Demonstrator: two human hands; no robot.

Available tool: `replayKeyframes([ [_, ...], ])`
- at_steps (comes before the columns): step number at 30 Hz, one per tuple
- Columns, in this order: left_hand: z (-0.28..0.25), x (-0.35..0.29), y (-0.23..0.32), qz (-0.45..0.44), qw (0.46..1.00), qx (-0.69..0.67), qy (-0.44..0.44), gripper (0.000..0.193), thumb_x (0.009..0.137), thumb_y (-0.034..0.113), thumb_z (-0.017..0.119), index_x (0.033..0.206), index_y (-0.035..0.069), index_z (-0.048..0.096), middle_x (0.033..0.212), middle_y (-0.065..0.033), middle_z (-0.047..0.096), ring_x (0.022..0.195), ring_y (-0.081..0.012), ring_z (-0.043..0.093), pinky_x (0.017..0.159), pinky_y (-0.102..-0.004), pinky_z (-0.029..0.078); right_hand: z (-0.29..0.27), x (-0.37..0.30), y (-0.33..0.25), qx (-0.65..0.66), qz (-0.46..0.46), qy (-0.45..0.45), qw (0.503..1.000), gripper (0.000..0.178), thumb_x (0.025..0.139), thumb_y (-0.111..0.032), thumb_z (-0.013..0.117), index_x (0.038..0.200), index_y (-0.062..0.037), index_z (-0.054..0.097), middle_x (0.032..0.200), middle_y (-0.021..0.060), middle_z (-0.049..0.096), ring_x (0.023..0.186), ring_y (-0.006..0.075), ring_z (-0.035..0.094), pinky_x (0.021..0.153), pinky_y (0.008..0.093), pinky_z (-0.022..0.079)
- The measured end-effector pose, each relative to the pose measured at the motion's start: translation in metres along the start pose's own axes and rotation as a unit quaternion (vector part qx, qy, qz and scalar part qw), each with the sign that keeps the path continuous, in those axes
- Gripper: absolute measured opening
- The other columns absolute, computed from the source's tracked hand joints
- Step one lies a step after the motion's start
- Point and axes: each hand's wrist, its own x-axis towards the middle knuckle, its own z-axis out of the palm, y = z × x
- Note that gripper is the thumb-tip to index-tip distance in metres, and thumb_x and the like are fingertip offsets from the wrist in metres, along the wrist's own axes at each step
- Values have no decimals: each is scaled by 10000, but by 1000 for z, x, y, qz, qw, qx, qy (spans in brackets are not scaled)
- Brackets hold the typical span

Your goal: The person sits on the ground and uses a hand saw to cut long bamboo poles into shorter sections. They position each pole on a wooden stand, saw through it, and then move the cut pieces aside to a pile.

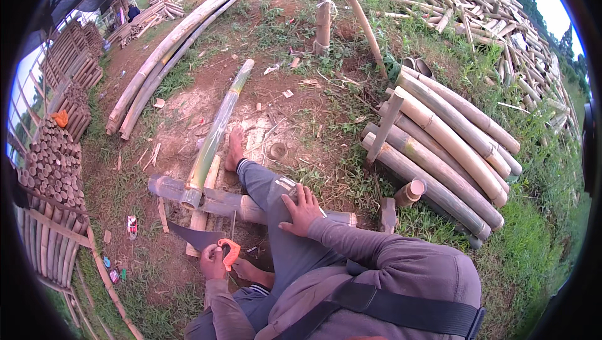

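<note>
My left hand [214, 262] is closed around a handsaw [195, 238] where the dark blade meets its orange handle. The blade points left, just in front of the cut end of a green bamboo pole [216, 130]. That pole lies across a thicker bamboo log [221, 202] on the ground, its far end pointing away from me. My right hand [304, 211] lies with fingers spread on my grey-trousered knee. The leg crosses over the log, and a bare foot [235, 148] shows beside the green pole.
On the right, several thick bamboo poles [433, 145] are stacked against a wooden stake [384, 128]. A short bamboo piece [411, 192] stands near them. Long poles [182, 42] lie at the far left, cut bamboo piles [53, 158] at the left edge. An upright post [323, 10] stands ahead.
</note>
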Motion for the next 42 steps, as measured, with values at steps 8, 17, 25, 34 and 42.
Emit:
replayKeyframes([
  [8, 13, 66, 0, -33, 997, 49, 47, 646, 884, 189, 830, 1433, -7, 550, 1194, -169, 687, 1086, -257, 690, 957, -396, 563, 3, 15, 2, 59, 4, 4, 998, 854, 862, -574, 778, 1591, -249, 474, 1704, 272, 231, 1572, 506, 236, 1255, 624, 280],
  [17, 43, 172, 83, -109, 956, 260, 85, 1186, 724, 431, 952, 1658, 185, 264, 1628, -250, 331, 1490, -467, 394, 1211, -528, 396, 18, 21, 15, 69, -25, 46, 996, 777, 866, -445, 815, 1533, -193, 508, 1655, 305, 291, 1513, 534, 305, 1214, 623, 331],
  [25, 15, 204, 41, -88, 965, 235, 77, 1001, 699, 437, 933, 1499, 54, 468, 1346, -258, 637, 1279, -426, 629, 1104, -481, 505, 13, 28, 6, 52, -15, 23, 998, 776, 848, -418, 822, 1519, -186, 508, 1650, 313, 276, 1511, 536, 292, 1203, 657, 319],
  [34, -67, 57, 137, -1, 986, 100, 131, 697, 675, 359, 953, 1155, -20, 618, 1068, -236, 741, 994, -353, 751, 856, -457, 582, 37, 132, -84, 468, 3, -36, 883, 794, 946, -510, 756, 1500, 9, 522, 1580, 247, 453, 1394, 394, 536, 1130, 517, 462],
  [42, -133, -109, 170, 41, 965, 186, 182, 682, 748, 262, 926, 1277, -25, 606, 1136, -197, 717, 1050, -261, 727, 907, -410, 574, 85, 183, -231, 849, 235, -190, 433, 644, 952, -568, 719, 1344, -67, 620, 1293, 141, 684, 1215, 362, 638, 1134, 576, 453],
])
